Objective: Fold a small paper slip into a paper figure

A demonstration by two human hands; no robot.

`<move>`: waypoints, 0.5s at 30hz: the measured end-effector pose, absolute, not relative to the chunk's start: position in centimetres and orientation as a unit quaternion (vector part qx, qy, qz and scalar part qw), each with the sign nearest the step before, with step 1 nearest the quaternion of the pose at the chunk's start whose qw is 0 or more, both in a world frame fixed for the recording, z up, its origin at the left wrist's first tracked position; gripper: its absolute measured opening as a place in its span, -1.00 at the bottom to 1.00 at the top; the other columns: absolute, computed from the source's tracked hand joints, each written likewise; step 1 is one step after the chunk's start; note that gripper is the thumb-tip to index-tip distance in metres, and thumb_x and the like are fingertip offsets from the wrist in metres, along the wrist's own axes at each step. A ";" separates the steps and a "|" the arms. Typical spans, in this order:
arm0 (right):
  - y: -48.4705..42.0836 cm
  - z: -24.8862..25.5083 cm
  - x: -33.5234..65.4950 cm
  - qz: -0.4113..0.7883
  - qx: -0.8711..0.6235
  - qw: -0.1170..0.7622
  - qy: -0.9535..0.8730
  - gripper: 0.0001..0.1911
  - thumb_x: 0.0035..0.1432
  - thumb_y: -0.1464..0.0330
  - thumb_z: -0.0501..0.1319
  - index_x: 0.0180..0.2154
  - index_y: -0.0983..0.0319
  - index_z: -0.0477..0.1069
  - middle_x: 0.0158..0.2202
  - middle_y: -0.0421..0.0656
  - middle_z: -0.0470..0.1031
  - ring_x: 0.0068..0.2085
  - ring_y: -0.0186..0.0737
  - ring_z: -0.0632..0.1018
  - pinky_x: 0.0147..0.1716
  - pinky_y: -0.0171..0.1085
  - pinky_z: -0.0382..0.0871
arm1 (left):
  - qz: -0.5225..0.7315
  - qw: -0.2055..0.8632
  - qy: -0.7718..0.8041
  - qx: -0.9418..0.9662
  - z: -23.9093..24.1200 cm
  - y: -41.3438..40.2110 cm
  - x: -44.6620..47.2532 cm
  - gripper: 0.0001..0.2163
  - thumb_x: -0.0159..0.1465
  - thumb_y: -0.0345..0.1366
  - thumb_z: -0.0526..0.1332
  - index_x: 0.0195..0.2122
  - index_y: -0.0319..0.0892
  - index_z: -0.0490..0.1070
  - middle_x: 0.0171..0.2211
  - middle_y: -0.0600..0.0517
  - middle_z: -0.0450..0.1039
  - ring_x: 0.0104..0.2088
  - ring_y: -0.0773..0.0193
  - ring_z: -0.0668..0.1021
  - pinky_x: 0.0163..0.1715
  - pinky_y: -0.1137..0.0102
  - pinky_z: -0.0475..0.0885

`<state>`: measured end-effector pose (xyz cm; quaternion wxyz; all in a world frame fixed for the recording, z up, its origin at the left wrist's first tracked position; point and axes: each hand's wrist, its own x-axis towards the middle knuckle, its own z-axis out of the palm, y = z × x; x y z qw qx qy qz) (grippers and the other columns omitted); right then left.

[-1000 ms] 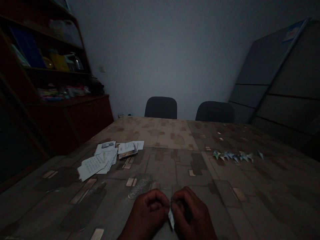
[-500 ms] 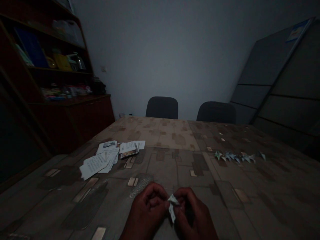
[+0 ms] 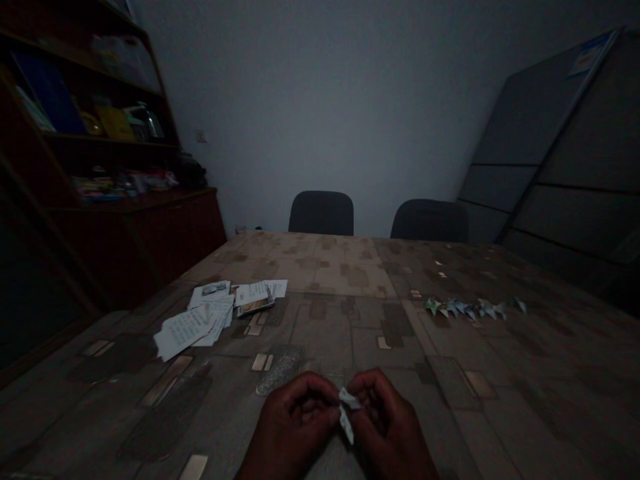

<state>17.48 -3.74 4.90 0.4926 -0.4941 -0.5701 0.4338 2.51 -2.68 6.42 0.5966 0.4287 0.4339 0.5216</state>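
Observation:
Between my two hands, low in the middle of the head view, is a small piece of folded pale paper (image 3: 346,425). My left hand (image 3: 295,417) pinches its left side between thumb and forefinger. From the other side my right hand (image 3: 387,417) grips it with thumb and fingers, the rest curled in. Part of the paper is hidden behind the fingertips. Away to the right, several small folded paper figures (image 3: 470,309) stand in a row on the patterned tablecloth (image 3: 330,327).
Printed paper cards (image 3: 193,327) lie spread at the left, beside a small stack of cards (image 3: 255,297). Two dark chairs (image 3: 321,213) stand behind the far table edge. A wooden cabinet (image 3: 185,227) fills the left side, and a grey panelled door (image 3: 505,140) the right.
The folded paper has turned slightly between my fingers, and both hands have shifted a little. The whole view has moved slightly; the cards and the row of figures lie as before.

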 end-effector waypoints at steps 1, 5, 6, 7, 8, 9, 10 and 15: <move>-3.7 4.8 17.5 0.434 -0.493 0.491 -0.572 -0.89 0.09 0.33 0.21 -0.33 0.24 0.40 -0.46 -0.22 0.39 -0.41 -0.25 0.40 -0.42 -0.35 0.25 | 0.523 0.591 0.431 0.437 6.6 -2.7 2.5 -0.91 -0.04 -0.42 0.43 -0.53 -0.20 0.54 -0.51 0.04 0.55 -0.44 0.25 0.55 -0.41 0.47 0.41; -3.7 4.5 17.5 0.446 -0.485 0.491 -0.570 -0.85 0.12 0.28 0.20 -0.32 0.24 0.38 -0.46 -0.21 0.38 -0.41 -0.25 0.40 -0.44 -0.35 0.26 | 0.508 0.595 0.393 0.483 6.7 -2.9 2.2 -0.92 0.08 -0.33 0.41 -0.46 -0.19 0.56 -0.46 0.04 0.52 -0.41 0.26 0.52 -0.38 0.46 0.40; -3.7 4.5 17.4 0.450 -0.484 0.491 -0.568 -0.85 0.12 0.28 0.21 -0.32 0.24 0.38 -0.46 -0.21 0.38 -0.41 -0.25 0.40 -0.45 -0.35 0.26 | 0.506 0.602 0.384 0.483 6.6 -2.9 2.2 -0.90 0.09 -0.30 0.41 -0.44 -0.19 0.55 -0.46 0.04 0.51 -0.41 0.25 0.52 -0.38 0.45 0.40; -3.8 4.6 17.4 0.454 -0.482 0.491 -0.567 -0.84 0.12 0.27 0.21 -0.32 0.24 0.38 -0.45 -0.21 0.38 -0.41 -0.25 0.40 -0.45 -0.36 0.26 | 0.507 0.610 0.379 0.476 6.4 -2.9 2.2 -0.88 0.10 -0.27 0.42 -0.42 -0.19 0.54 -0.46 0.03 0.51 -0.41 0.25 0.52 -0.38 0.44 0.40; -3.8 4.7 17.4 0.456 -0.480 0.491 -0.566 -0.84 0.12 0.28 0.21 -0.31 0.24 0.38 -0.45 -0.20 0.39 -0.41 -0.25 0.41 -0.45 -0.36 0.27 | 0.510 0.618 0.381 0.462 6.3 -2.9 2.2 -0.85 0.09 -0.25 0.43 -0.41 -0.19 0.53 -0.47 0.03 0.51 -0.41 0.24 0.52 -0.39 0.44 0.39; -3.9 4.9 17.3 0.458 -0.477 0.492 -0.566 -0.84 0.12 0.28 0.21 -0.30 0.24 0.39 -0.44 -0.20 0.40 -0.41 -0.25 0.41 -0.44 -0.36 0.27 | 0.514 0.622 0.388 0.445 6.2 -2.9 2.3 -0.84 0.08 -0.25 0.43 -0.41 -0.19 0.51 -0.48 0.04 0.51 -0.43 0.25 0.52 -0.40 0.44 0.39; -4.0 5.1 17.3 0.460 -0.474 0.494 -0.566 -0.83 0.11 0.28 0.22 -0.29 0.24 0.40 -0.43 -0.19 0.41 -0.40 -0.25 0.42 -0.44 -0.35 0.28 | 0.516 0.622 0.398 0.433 6.1 -2.9 2.3 -0.83 0.06 -0.26 0.44 -0.42 -0.19 0.50 -0.50 0.05 0.50 -0.44 0.26 0.51 -0.41 0.45 0.38; -4.0 5.8 17.1 0.489 -0.470 0.498 -0.541 -0.84 0.08 0.29 0.24 -0.30 0.24 0.39 -0.46 -0.24 0.38 -0.43 -0.28 0.41 -0.45 -0.37 0.25 | 0.532 0.606 0.405 0.430 6.2 -2.8 2.4 -0.86 0.05 -0.32 0.44 -0.47 -0.20 0.50 -0.51 0.07 0.48 -0.45 0.30 0.49 -0.44 0.48 0.37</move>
